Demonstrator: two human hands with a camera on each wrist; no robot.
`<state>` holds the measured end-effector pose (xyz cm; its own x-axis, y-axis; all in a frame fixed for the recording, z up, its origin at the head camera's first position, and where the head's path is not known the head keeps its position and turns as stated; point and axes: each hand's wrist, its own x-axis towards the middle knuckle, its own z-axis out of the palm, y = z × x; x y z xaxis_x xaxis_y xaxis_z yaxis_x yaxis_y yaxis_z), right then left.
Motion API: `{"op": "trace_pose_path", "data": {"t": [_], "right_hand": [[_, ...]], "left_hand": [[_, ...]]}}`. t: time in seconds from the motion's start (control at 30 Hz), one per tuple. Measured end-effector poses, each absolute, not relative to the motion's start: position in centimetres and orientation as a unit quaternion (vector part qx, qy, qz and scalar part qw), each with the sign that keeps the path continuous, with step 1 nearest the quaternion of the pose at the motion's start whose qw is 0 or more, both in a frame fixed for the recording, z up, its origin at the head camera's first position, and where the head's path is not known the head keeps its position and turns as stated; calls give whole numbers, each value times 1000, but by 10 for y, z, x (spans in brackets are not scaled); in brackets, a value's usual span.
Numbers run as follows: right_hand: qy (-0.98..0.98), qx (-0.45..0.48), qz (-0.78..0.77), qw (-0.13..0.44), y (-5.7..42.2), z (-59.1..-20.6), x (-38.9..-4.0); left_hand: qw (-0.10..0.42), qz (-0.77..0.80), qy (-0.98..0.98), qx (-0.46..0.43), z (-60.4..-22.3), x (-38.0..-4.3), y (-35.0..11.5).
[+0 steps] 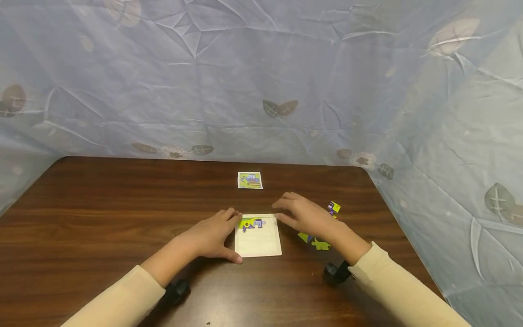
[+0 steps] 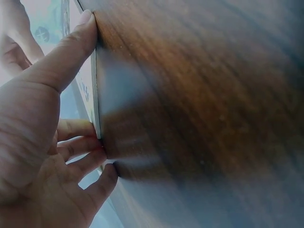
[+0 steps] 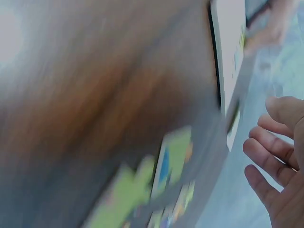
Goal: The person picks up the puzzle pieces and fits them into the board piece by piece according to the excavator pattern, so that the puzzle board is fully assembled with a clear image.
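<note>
A square, cream-coloured puzzle tray lies on the table. Green, yellow and purple joined puzzle pieces sit along its upper left. The left hand holds the tray by its left side, thumb at the near corner and fingers at the far one. In the left wrist view the thumb touches the tray's edge. Over the tray's far right corner is the right hand, fingers loosely bent. The right wrist view shows nothing between its fingers.
Loose puzzle pieces lie right of the tray, partly hidden under the right forearm, with another small cluster farther back. A square picture card showing a vehicle lies beyond the tray. A pale leaf-patterned cloth hangs behind the brown table.
</note>
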<state>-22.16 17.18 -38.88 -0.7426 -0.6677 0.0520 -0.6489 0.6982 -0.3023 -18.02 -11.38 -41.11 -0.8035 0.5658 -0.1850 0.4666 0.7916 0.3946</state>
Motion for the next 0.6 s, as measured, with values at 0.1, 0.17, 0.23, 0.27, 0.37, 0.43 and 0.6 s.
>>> {"op": "trace_pose_path", "data": {"t": [0.1, 0.17, 0.23, 0.27, 0.37, 0.43, 0.6], "right_hand": [[927, -338, -158, 25, 194, -384, -228], [933, -322, -159, 16, 209, -384, -233], [939, -303, -161, 9, 226, -387, -237], [942, -291, -164, 7, 234, -388, -238], [953, -253, -165, 13, 257, -393, -240], [958, -235, -162, 21, 270, -395, -239], [962, -214, -165, 29, 295, -396, -243]], "left_hand": [[150, 166, 934, 278, -410, -181, -114], [152, 168, 934, 277, -409, -180, -115], [153, 169, 934, 276, -408, -179, -115], [153, 171, 933, 277, -408, -179, -116], [152, 170, 934, 277, -408, -179, -116], [153, 170, 933, 279, -409, -179, -115], [155, 170, 934, 273, -407, -179, -114]]}}
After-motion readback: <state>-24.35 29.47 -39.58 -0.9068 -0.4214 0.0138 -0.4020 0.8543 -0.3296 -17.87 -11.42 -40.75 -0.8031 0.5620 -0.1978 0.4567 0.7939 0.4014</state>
